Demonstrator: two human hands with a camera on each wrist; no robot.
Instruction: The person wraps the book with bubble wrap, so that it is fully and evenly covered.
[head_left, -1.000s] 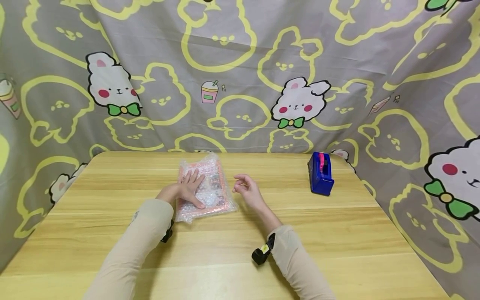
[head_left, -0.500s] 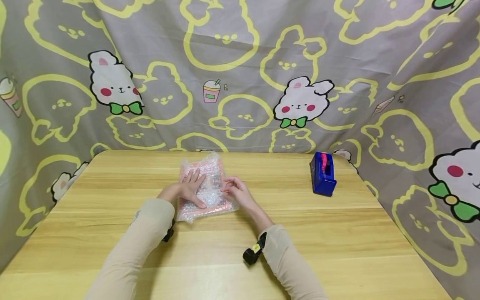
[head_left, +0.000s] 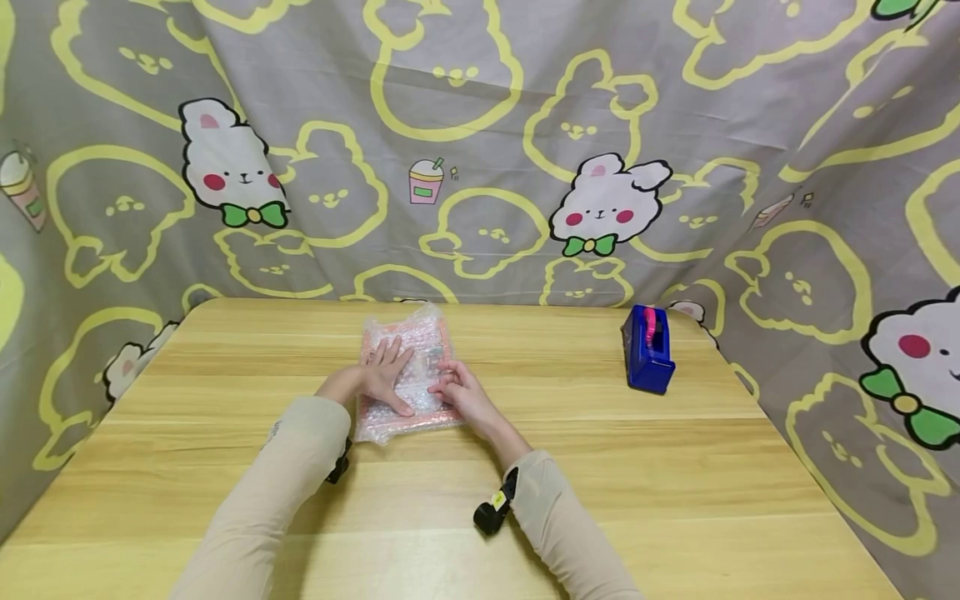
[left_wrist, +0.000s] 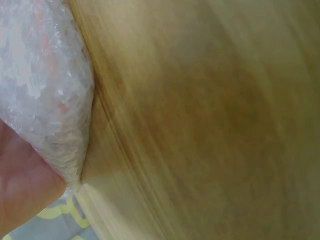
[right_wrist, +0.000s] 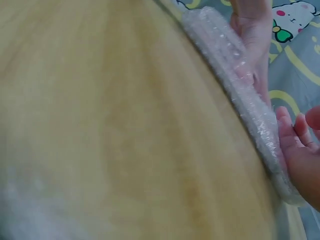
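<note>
A flat, orange-bordered item wrapped in clear bubble wrap (head_left: 420, 340) lies on the table in the head view. My left hand (head_left: 381, 379) rests on its left half with the fingers spread and the thumb out to the right. My right hand (head_left: 467, 398) touches the package's right edge with its fingers loosely bent. In the right wrist view, my right fingers (right_wrist: 285, 129) lie against the side of the bubble-wrapped package (right_wrist: 245, 95). The left wrist view shows the palm edge of my left hand (left_wrist: 25, 180) against the wrap (left_wrist: 50, 95).
A blue tape dispenser (head_left: 648, 350) with a pink roll stands at the back right of the wooden table (head_left: 600, 467). A grey curtain (head_left: 480, 108) printed with rabbits hangs behind and along both sides. A small black camera (head_left: 492, 510) sits on my right wrist.
My right hand has come leftward from beside the package onto its right edge and a little over it. My left hand stays spread on the wrap.
</note>
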